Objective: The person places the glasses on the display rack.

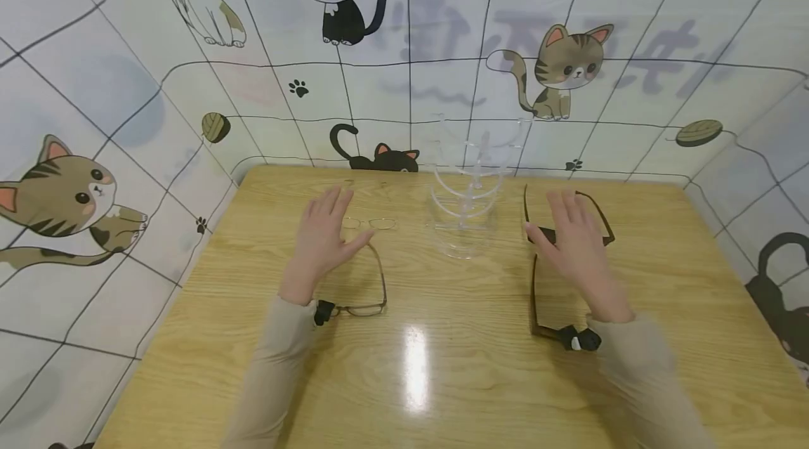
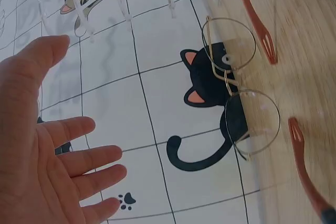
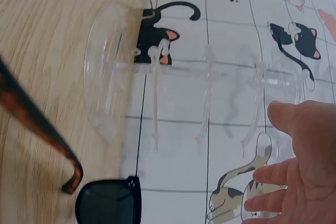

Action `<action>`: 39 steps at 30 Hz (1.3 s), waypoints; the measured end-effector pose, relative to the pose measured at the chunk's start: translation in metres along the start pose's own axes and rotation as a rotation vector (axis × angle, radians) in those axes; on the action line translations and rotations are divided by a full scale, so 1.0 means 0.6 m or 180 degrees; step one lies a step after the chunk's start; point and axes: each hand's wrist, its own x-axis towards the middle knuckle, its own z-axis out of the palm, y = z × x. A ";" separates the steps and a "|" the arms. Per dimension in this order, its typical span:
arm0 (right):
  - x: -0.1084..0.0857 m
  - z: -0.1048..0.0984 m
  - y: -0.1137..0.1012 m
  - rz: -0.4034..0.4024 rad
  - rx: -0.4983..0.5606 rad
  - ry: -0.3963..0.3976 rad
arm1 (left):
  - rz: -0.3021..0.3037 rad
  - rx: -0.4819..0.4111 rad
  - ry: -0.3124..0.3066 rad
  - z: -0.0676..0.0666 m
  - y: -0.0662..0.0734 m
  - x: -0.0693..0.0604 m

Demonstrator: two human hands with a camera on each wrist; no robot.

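- Taking the table as a clock, the clear stand is near 12, probably central so both hands reach it.
- Left hand at 10 and right hand at 2: fingers extended, gripping nothing.
- Wire-rimmed glasses sit at 11, brown glasses at 9, sunglasses at 2, dark-framed glasses near 4; legs point towards 12, perhaps for steadiness.
- No brand is legible; the backdrop's faint characters are unreadable.
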 end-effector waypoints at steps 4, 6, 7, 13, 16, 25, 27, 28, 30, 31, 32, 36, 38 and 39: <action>0.002 0.013 -0.019 -0.0249 0.0148 0.0238 | 0.0271 -0.0090 0.0368 -0.007 -0.016 -0.016; 0.003 0.018 -0.031 -0.0302 0.0220 0.0275 | 0.0363 -0.0118 0.0508 -0.009 -0.024 -0.025; 0.003 0.022 -0.037 -0.0307 0.0251 0.0272 | 0.0395 -0.0131 0.0550 -0.010 -0.027 -0.028; 0.005 0.046 -0.065 -0.0494 0.0396 0.0363 | 0.0313 -0.0139 0.0517 -0.018 -0.041 -0.052; 0.006 0.057 -0.081 -0.0626 0.0460 0.0429 | 0.0204 -0.0114 0.0427 -0.019 -0.048 -0.064; 0.007 0.097 -0.120 -0.0748 0.0577 0.0303 | -0.0156 -0.0110 0.0048 -0.024 -0.065 -0.097; 0.005 0.108 -0.130 -0.0782 0.0611 0.0270 | -0.0225 -0.0104 -0.0035 -0.025 -0.066 -0.103; 0.005 0.114 -0.134 -0.0802 0.0614 0.0259 | -0.0263 -0.0095 -0.0080 -0.025 -0.067 -0.106; 0.004 0.126 -0.143 -0.0866 0.0662 0.0240 | -0.0334 -0.0097 -0.0160 -0.025 -0.069 -0.111; 0.004 0.132 -0.147 -0.0895 0.0690 0.0234 | -0.0366 -0.0102 -0.0190 -0.024 -0.070 -0.114; 0.004 0.137 -0.151 -0.0938 0.0727 0.0233 | -0.0408 -0.0112 -0.0222 -0.024 -0.070 -0.117; 0.004 0.159 -0.166 -0.1063 0.0856 0.0206 | -0.0559 -0.0156 -0.0371 -0.021 -0.075 -0.130; 0.004 0.168 -0.174 -0.1094 0.0949 0.0131 | -0.0608 -0.0186 -0.0454 -0.019 -0.078 -0.136; 0.004 0.173 -0.177 -0.1093 0.0976 0.0084 | -0.0625 -0.0217 -0.0489 -0.019 -0.079 -0.139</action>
